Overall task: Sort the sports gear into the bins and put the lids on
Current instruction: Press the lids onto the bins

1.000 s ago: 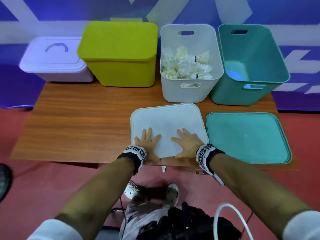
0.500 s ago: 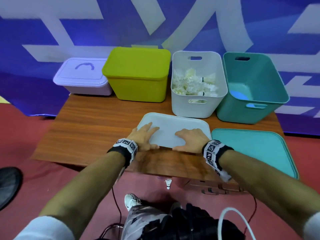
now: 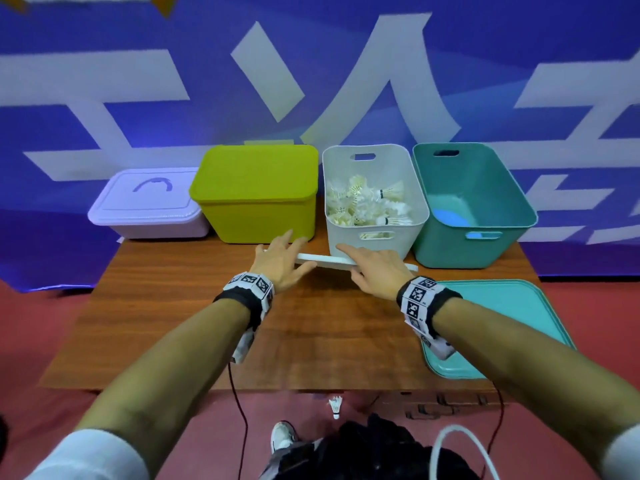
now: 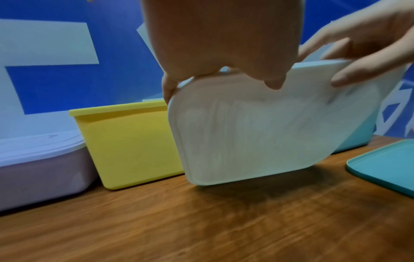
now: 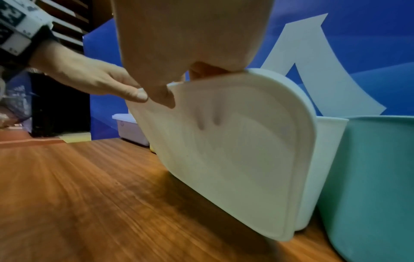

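A white lid [image 3: 329, 261] hangs level a little above the wooden table [image 3: 311, 334], just in front of the white bin [image 3: 408, 240]. My left hand [image 3: 294, 252] grips its left edge and my right hand [image 3: 367, 265] its right edge, fingers on top and thumbs below. The left wrist view shows the lid's underside [image 4: 268, 133], and the right wrist view shows it [image 5: 235, 150] close to the bin's wall. The open white bin holds several white shuttlecocks [image 3: 367, 202]. To its right an open teal bin [image 3: 450, 251] has something blue [image 3: 448, 216] inside. A teal lid [image 3: 502, 299] lies flat on the table.
A lime-green bin [image 3: 256, 192] with its lid on and a low lilac box [image 3: 149, 206] with its lid on stand at the back left. One shuttlecock [image 3: 335, 407] lies on the red floor below the table's near edge. A blue banner hangs behind the bins.
Both hands went from lying flat on the white lid to gripping its edges. They have lifted it off the table and carried it away from me towards the white bin.
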The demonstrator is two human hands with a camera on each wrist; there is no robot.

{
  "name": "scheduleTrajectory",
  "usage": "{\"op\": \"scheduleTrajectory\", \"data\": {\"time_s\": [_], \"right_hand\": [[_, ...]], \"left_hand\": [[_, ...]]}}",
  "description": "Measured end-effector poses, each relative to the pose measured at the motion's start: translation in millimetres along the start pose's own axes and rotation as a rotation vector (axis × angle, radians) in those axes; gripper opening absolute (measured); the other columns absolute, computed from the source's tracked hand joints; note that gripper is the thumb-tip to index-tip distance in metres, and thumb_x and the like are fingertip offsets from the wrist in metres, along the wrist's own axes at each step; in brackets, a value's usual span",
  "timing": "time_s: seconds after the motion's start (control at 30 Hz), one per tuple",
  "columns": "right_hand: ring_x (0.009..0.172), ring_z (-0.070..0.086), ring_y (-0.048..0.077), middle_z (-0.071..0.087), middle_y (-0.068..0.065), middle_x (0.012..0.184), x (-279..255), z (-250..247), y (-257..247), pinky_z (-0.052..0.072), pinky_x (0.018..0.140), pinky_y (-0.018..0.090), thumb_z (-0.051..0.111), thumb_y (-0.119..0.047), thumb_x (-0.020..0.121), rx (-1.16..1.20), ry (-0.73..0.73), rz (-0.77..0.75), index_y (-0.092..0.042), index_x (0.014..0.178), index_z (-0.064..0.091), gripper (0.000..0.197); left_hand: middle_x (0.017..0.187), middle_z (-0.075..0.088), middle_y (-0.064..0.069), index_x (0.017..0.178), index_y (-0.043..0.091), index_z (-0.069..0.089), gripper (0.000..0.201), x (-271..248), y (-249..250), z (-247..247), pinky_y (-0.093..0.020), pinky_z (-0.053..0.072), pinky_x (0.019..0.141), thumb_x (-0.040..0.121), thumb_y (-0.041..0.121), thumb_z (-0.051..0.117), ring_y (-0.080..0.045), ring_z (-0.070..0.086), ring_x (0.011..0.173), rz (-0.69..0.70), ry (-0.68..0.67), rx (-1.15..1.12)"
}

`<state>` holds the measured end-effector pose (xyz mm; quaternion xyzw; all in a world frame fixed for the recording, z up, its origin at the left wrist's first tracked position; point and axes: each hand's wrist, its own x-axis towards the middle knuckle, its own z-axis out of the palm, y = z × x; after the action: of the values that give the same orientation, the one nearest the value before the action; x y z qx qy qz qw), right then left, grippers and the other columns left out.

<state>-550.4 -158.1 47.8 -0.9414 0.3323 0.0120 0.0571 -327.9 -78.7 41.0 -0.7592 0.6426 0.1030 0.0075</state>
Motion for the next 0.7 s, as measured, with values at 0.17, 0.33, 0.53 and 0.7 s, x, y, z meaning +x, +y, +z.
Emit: {"op": "scheduleTrajectory", "data": {"time_s": [0.17, 0.33, 0.53, 0.7], "right_hand": [[0.083, 0.064, 0.032, 0.062, 0.006, 0.117, 10, -6, 8, 0.047, 0.064, 0.039, 0.042, -0.026, 0.1, -0.026, 0.029, 0.034, -0.034, 0.151, 0.019, 0.057], [0.093, 0.066, 0.029, 0.067, 0.003, 0.118, 32, -25, 15, 0.052, 0.077, 0.039, 0.047, -0.026, 0.098, 0.117, 0.088, 0.04, -0.034, 0.14, 0.04, 0.043], [0.097, 0.063, 0.03, 0.069, 0.007, 0.112, 61, -42, 17, 0.05, 0.084, 0.039, 0.059, -0.025, 0.09, 0.31, 0.134, 0.194, -0.034, 0.128, 0.053, 0.04], [0.097, 0.061, 0.027, 0.067, 0.007, 0.107, 75, -47, 14, 0.049, 0.088, 0.038, 0.063, -0.024, 0.088, 0.465, 0.231, 0.295, -0.036, 0.131, 0.053, 0.046]], "left_hand": [[0.164, -0.001, -0.005, 0.153, 0.034, 0.015, 0.068, 12, -3, -5, -0.061, 0.02, 0.113, 0.095, 0.065, 0.031, -0.026, 0.01, 0.15, 0.028, 0.086, -0.001], [0.163, -0.015, -0.007, 0.156, 0.032, 0.007, 0.07, 22, -14, -12, -0.061, 0.009, 0.115, 0.097, 0.062, 0.032, -0.026, -0.011, 0.15, 0.065, 0.199, -0.002], [0.161, -0.023, -0.007, 0.155, 0.037, -0.002, 0.074, 33, -33, -12, -0.064, 0.006, 0.114, 0.096, 0.062, 0.036, -0.026, -0.021, 0.148, 0.098, 0.177, 0.001], [0.159, -0.027, -0.006, 0.153, 0.042, -0.007, 0.075, 42, -44, -17, -0.067, 0.004, 0.113, 0.093, 0.067, 0.031, -0.028, -0.024, 0.147, 0.107, 0.162, 0.047]]}}
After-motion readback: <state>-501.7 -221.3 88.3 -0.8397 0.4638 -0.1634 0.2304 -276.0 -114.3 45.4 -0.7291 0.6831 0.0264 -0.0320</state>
